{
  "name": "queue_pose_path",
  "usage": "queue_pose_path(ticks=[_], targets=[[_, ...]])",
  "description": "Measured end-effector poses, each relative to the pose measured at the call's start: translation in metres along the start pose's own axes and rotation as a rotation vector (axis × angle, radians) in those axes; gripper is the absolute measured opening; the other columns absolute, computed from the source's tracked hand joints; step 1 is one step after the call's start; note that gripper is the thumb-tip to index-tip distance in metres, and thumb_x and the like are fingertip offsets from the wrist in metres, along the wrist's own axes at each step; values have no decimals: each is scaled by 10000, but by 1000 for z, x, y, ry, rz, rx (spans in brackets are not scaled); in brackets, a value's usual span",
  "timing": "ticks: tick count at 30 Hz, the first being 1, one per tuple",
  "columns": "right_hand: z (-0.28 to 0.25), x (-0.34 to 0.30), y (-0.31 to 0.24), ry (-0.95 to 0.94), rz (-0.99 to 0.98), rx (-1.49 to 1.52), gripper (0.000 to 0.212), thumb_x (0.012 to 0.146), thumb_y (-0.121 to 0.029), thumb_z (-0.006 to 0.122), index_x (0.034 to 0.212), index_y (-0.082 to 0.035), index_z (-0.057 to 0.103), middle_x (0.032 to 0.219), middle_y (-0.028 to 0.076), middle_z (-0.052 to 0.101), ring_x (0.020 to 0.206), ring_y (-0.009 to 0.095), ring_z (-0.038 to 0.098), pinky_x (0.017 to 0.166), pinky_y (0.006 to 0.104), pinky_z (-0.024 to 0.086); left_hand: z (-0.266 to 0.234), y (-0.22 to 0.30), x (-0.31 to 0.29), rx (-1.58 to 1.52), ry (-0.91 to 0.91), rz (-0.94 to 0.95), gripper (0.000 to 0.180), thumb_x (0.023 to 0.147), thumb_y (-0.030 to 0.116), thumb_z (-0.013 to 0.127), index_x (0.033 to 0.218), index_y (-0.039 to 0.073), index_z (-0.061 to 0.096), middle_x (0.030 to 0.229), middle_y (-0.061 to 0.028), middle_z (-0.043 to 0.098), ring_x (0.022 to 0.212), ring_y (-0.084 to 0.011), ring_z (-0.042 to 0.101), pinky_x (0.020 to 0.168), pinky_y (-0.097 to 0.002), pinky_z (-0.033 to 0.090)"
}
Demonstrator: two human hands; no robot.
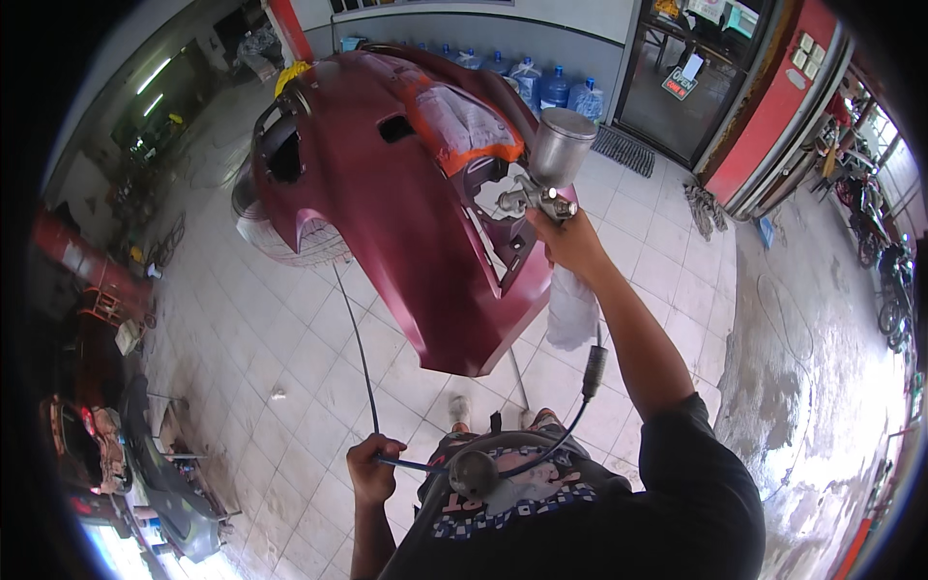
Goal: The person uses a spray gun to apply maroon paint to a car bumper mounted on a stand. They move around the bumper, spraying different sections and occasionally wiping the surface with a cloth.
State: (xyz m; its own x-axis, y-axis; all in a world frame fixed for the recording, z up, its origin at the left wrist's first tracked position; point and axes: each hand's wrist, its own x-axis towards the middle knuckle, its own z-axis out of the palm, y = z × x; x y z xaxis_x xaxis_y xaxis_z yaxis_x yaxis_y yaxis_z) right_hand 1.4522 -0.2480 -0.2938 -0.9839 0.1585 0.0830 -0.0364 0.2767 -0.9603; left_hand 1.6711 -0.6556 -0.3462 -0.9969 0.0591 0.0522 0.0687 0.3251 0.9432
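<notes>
My right hand (572,242) is wrapped round a paint spray gun (530,198), its metal cup (565,145) on top. The gun is held over the right edge of a dark red car bumper (406,213), raised off the floor. Orange masking tape and paper (464,121) cover part of the bumper's far side. Whitish cloth or paper (573,311) hangs below my right hand. Low on the left, my left hand (375,468) is closed on a dark air hose (411,465), which crosses my front and rises to a coupling (594,372) under the gun.
Several blue water jugs (554,87) line the far wall beside a glass door (681,77). A dark mat (623,152) and rags (706,211) lie on the tiled floor. Motorcycle parts (164,474) stand at the left, motorcycles (894,290) at the right. A stand's wheel (290,242) shows under the bumper.
</notes>
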Motion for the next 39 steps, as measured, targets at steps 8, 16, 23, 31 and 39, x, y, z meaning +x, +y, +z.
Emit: queue_pose_path(ticks=[8, 16, 23, 31, 39], targets=[[28, 47, 37, 526, -367, -282, 312, 994, -318, 667, 958, -11, 620, 693, 24, 583, 496, 115, 536, 439, 307, 451, -40, -24, 7, -100, 49, 7, 402, 970, 329, 690, 764, -17, 683, 687, -49, 650, 652, -98, 568, 596, -273, 421], [35, -37, -37, -7, 140, -142, 253, 992, -214, 648, 1185, -62, 588, 807, 32, 645, 552, 92, 564, 477, 292, 440, -60, -44, 28, -173, -36, -26, 334, 952, 256, 685, 755, -12, 693, 694, -64, 685, 658, -110, 610, 613, -278, 463], [38, -62, -53, 160, 18, -633, 386, 988, -255, 633, 1321, -74, 558, 1037, 243, 715, 1029, 457, 669, 850, 488, 520, -64, -72, 55, -245, -168, 10, 114, 821, 56, 666, 718, 8, 662, 690, -83, 715, 633, -152, 681, 604, -276, 505], [42, 34, -81, 358, -186, -742, 424, 959, -308, 678, 1292, -62, 587, 1079, 255, 709, 1076, 457, 666, 880, 468, 519, -84, -85, 79, -456, -213, 65, 130, 811, 28, 693, 687, 21, 651, 667, -90, 690, 614, -157, 679, 566, -278, 495], [77, 184, -148, 309, -277, -670, 274, 953, -279, 698, 982, -12, 642, 696, 69, 591, 521, 189, 556, 468, 350, 446, -114, -81, 103, -695, -266, 77, 235, 850, 53, 695, 630, 42, 612, 632, -78, 662, 573, -166, 658, 524, -293, 461]])
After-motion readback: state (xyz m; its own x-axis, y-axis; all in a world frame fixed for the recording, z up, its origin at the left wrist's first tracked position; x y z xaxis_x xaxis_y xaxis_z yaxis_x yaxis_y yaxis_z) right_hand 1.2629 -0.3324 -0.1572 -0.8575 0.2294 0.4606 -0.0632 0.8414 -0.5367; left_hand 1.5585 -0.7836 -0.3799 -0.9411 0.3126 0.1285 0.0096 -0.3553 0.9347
